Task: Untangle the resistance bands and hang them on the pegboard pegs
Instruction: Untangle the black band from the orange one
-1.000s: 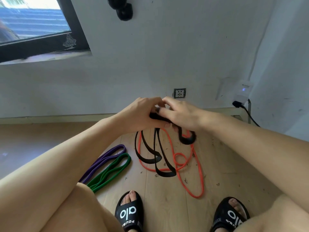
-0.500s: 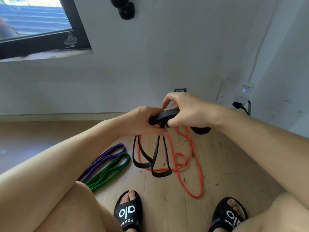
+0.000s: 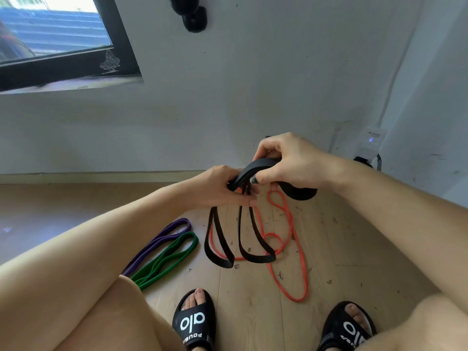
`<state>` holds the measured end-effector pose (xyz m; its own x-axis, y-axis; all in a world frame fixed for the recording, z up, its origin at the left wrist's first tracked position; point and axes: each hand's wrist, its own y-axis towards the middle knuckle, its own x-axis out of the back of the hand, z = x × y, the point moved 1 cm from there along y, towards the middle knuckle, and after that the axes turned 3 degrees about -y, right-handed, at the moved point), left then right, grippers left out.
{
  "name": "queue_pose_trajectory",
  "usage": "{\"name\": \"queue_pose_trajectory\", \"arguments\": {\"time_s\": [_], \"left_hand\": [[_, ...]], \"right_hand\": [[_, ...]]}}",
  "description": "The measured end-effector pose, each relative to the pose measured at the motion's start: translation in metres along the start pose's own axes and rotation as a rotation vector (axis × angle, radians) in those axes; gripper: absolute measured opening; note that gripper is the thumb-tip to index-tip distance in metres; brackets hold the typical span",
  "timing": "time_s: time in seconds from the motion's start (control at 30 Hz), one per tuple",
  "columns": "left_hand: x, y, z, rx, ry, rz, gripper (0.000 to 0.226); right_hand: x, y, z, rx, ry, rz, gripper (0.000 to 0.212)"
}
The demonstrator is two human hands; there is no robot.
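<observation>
A pale wooden floor [image 3: 253,300] is seen from above, met by a white wall [image 3: 253,84] with a dark-framed window [image 3: 63,64] at the upper left. Both forearms are stretched out over the floor. The black band [image 3: 255,244] is held up at its top: it is pinched by the left hand [image 3: 217,188] where its strands gather, while a wide arching stretch is gripped by the curled fingers of the right hand [image 3: 288,163]. Two black loops hang down to the floor, over the orange band [image 3: 291,264], which lies in loose coils. The purple band [image 3: 162,239] and green band [image 3: 169,257] are laid side by side to the left, apparently already freed.

The untangling step is judged to be in hand, with nothing hung. Next, the black strands would need to be parted and lifted clear of the orange one.

No pegboard or pegs can be seen. Whether black and orange are truly interlaced is hidden behind the hands. A dark object [image 3: 192,13] on the wall is cut off at the top edge.
</observation>
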<state>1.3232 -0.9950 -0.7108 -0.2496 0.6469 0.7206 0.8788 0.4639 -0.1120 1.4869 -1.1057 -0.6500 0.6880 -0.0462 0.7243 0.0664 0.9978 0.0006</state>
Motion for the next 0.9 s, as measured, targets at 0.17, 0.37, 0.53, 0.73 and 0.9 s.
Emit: {"name": "queue_pose_trajectory", "arguments": {"time_s": [0.17,0.37,0.53,0.73,0.9], "left_hand": [[-0.006,0.004,-0.001,0.019,-0.019,-0.024,0.024],[-0.003,0.004,0.007,0.004,-0.031,-0.077,0.053],[-0.004,0.002,0.009,0.012,-0.060,-0.021,0.026],[-0.003,-0.002,0.009,0.038,-0.083,-0.027,0.026],[0.001,-0.005,0.008,0.038,-0.123,-0.027,0.003]], "right_hand": [[0.001,0.000,-0.003,-0.015,0.109,-0.012,0.019],[0.007,-0.001,-0.013,-0.038,0.161,-0.050,0.015],[0.006,-0.001,-0.014,-0.029,0.163,-0.075,0.014],[0.005,0.001,-0.011,-0.019,0.180,-0.084,0.016],[0.004,0.002,-0.010,-0.013,0.218,-0.110,0.018]]}}
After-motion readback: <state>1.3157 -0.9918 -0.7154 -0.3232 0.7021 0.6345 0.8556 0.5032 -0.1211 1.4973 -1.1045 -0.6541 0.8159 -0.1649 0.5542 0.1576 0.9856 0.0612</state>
